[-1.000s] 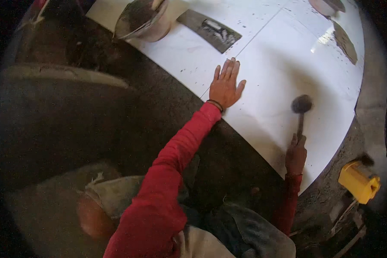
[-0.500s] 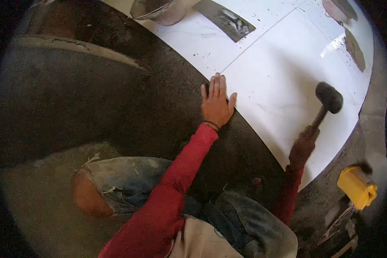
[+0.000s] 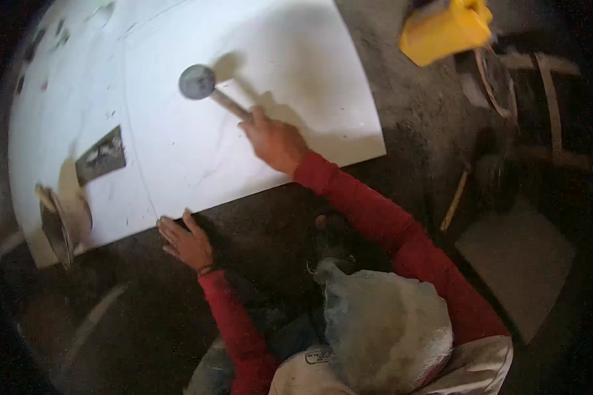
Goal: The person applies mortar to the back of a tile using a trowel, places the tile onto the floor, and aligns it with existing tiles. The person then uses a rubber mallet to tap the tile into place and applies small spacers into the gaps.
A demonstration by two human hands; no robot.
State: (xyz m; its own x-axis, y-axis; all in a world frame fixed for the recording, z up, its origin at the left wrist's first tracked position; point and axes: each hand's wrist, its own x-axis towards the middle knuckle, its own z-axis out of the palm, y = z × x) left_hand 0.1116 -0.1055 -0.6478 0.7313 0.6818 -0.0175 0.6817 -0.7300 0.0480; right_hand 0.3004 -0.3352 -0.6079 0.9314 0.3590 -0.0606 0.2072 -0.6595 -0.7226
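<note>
- White tiles [image 3: 178, 155], glossy, make up the work surface at upper left of my feed; a thin joint [image 3: 140, 168] runs across to their near edge.
- Right hand [image 3: 280, 141]: fingers clamped on the handle of a mallet [image 3: 197, 81]. Its round grey head is over the tiles, right of the joint; I cannot tell whether it touches them.
- Left hand [image 3: 190, 242]: holds nothing, fingers slightly apart, thumb spread, tips at the near edge by the joint's lower end.
- Bucket [image 3: 80, 214]: at far left by the near edge, blurred from my station. Just beside it on the tiles, a dark plate [image 3: 102, 157] with pale smears.
- Surface: a broad shadow [image 3: 296, 72] falls right of the mallet; dark specks mark the far left.
- Floor [image 3: 389, 99]: dark, rough, dusty. A yellow jug [image 3: 445, 33] sits on it beyond the right edge; nearer me, a yellowish stick [image 3: 454, 201] and a flat board [image 3: 517, 263].
- Room: dim; I cannot make out the clutter at upper right.
</note>
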